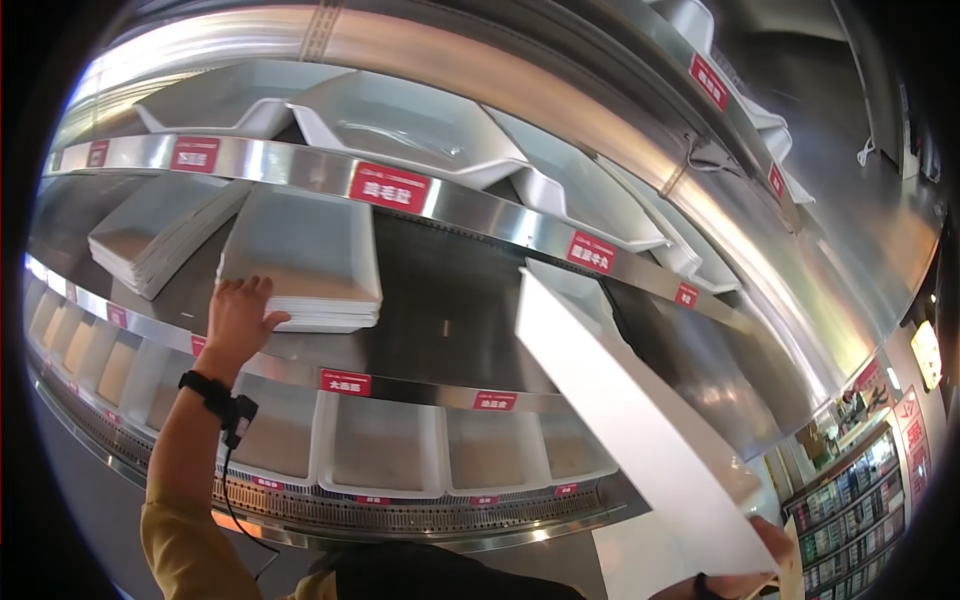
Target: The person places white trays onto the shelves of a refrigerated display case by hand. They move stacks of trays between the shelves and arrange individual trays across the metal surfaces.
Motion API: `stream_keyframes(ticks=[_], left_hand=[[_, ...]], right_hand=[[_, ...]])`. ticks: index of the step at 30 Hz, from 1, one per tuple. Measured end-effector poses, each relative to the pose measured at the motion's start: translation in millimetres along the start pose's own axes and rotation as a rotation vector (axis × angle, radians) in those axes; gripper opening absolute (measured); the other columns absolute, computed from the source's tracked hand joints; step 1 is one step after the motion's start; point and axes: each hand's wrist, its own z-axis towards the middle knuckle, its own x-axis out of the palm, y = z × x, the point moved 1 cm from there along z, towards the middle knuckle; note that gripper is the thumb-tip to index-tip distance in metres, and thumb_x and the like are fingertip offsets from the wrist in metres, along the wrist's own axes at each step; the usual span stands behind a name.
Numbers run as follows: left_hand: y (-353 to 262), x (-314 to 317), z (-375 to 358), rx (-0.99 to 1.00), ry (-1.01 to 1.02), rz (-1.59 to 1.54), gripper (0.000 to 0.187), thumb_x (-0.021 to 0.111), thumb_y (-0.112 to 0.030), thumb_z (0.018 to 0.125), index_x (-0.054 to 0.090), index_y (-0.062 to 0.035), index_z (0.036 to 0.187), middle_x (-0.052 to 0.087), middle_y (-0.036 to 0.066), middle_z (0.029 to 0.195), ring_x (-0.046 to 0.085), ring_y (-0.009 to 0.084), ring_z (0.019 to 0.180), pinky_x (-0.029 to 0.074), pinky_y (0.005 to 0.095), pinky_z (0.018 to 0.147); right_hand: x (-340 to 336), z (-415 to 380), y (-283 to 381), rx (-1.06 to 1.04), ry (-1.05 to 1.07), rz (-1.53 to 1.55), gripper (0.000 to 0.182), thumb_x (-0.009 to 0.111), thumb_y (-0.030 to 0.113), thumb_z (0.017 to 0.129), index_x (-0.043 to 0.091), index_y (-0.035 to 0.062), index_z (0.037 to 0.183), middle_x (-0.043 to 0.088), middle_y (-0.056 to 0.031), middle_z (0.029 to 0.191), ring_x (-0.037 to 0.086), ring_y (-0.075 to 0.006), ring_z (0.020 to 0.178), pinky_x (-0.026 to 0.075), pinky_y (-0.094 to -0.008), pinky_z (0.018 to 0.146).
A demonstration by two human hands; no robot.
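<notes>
The left hand (238,318) rests open against a stack of white trays (300,262); the right hand (765,560) grips a long white tray (640,420), its long axis running up-left toward the shelf (450,310).

The right hand (770,560) is mostly cut off by the bottom edge, beneath the long white flat tray (640,420). Print on the red shelf labels (390,187) is too blurred to read.

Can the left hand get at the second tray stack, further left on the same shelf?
Probably yes. The left hand rests on the near tray stack; the other stack lies beside it on the same open shelf, nothing between them. It holds nothing.
</notes>
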Motion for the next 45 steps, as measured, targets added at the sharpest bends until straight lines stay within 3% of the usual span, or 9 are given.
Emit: stream_keyframes(ticks=[1, 2, 3, 7, 11, 21, 35, 40, 45], left_hand=[[2.4, -0.3, -0.3, 0.001, 0.002, -0.004, 0.044, 0.077, -0.038, 0.074, 0.061, -0.0041, 0.097, 0.065, 0.009, 0.089, 0.064, 0.0280, 0.088, 0.046, 0.0401, 0.083], [5.4, -1.7, 0.0, -0.011, 0.027, -0.004, 0.044, 0.078, -0.039, 0.074, 0.061, -0.0050, 0.096, 0.065, 0.008, 0.088, 0.064, 0.0280, 0.087, 0.047, 0.0398, 0.082], [11.1, -4.9, -1.6, -0.016, 0.017, 0.003, 0.044, 0.078, -0.039, 0.074, 0.061, -0.0051, 0.095, 0.065, 0.008, 0.087, 0.064, 0.0280, 0.087, 0.047, 0.0399, 0.082], [37.1, -15.7, -8.4, -0.023, 0.047, 0.022, 0.043, 0.078, -0.038, 0.074, 0.059, -0.0053, 0.093, 0.065, 0.009, 0.089, 0.064, 0.0300, 0.088, 0.047, 0.0419, 0.084], [67.0, -18.6, -18.0, -0.058, 0.049, 0.046, 0.042, 0.079, -0.035, 0.073, 0.059, -0.0048, 0.093, 0.065, 0.010, 0.092, 0.063, 0.0328, 0.092, 0.047, 0.0440, 0.084], [98.9, -21.1, -24.3, -0.111, 0.053, 0.034, 0.041, 0.082, -0.024, 0.069, 0.056, -0.0014, 0.091, 0.062, 0.013, 0.092, 0.059, 0.0347, 0.092, 0.044, 0.0446, 0.084], [119.4, 6.8, -35.8, -0.018, -0.092, -0.024, 0.040, 0.078, -0.023, 0.069, 0.056, -0.0023, 0.095, 0.058, 0.016, 0.095, 0.054, 0.0389, 0.095, 0.040, 0.0478, 0.088], [124.7, 16.4, -39.2, -0.021, -0.157, -0.023, 0.041, 0.078, -0.023, 0.066, 0.055, -0.0013, 0.092, 0.056, 0.017, 0.094, 0.053, 0.0406, 0.095, 0.040, 0.0488, 0.090], [110.2, 1.8, -33.8, -0.132, -0.047, -0.071, 0.043, 0.081, -0.019, 0.061, 0.054, -0.0004, 0.088, 0.055, 0.018, 0.093, 0.052, 0.0409, 0.093, 0.039, 0.0491, 0.088]], right_hand=[[22.0, 13.9, 35.1, 0.001, 0.202, 0.342, 0.034, 0.070, 0.025, 0.073, 0.067, -0.0019, 0.094, 0.065, -0.0112, 0.084, 0.064, -0.0195, 0.079, 0.049, -0.0290, 0.065], [67.4, 40.4, 105.2, -0.123, 0.145, 0.515, 0.031, 0.073, 0.028, 0.068, 0.067, -0.0011, 0.076, 0.058, -0.0053, 0.062, 0.058, -0.0170, 0.057, 0.039, -0.0281, 0.049], [84.2, 59.1, 112.8, -0.292, 0.443, 0.524, 0.018, 0.076, 0.011, 0.076, 0.068, -0.0010, 0.087, 0.063, -0.0130, 0.081, 0.061, -0.0304, 0.071, 0.045, -0.0366, 0.061], [214.3, 97.3, 162.9, -0.582, 0.366, 0.522, 0.018, 0.068, 0.013, 0.086, 0.057, 0.0011, 0.093, 0.057, -0.0146, 0.088, 0.057, -0.0331, 0.081, 0.046, -0.0389, 0.071], [336.4, 114.8, 169.6, -0.549, 0.235, 0.622, 0.016, 0.066, 0.006, 0.084, 0.055, 0.0021, 0.095, 0.057, -0.0141, 0.089, 0.056, -0.0351, 0.085, 0.046, -0.0436, 0.073], [448.2, 102.3, 173.2, -0.602, 0.237, 0.387, 0.015, 0.060, 0.002, 0.085, 0.053, 0.0033, 0.098, 0.057, -0.0133, 0.094, 0.053, -0.0339, 0.092, 0.047, -0.0441, 0.082], [426.3, 80.5, 171.9, -0.465, 0.287, 0.451, 0.027, 0.065, 0.011, 0.087, 0.054, 0.0004, 0.110, 0.058, -0.0187, 0.108, 0.052, -0.0376, 0.107, 0.043, -0.0463, 0.093], [309.9, 137.3, 151.2, -0.634, -0.063, 0.372, 0.044, 0.066, 0.015, 0.087, 0.050, 0.0009, 0.126, 0.054, -0.0192, 0.127, 0.051, -0.0386, 0.118, 0.041, -0.0464, 0.101], [200.4, 263.2, 74.8, -0.342, -0.542, 0.159, 0.039, 0.061, 0.012, 0.089, 0.052, -0.0009, 0.125, 0.054, -0.0211, 0.127, 0.052, -0.0385, 0.117, 0.042, -0.0434, 0.100]])
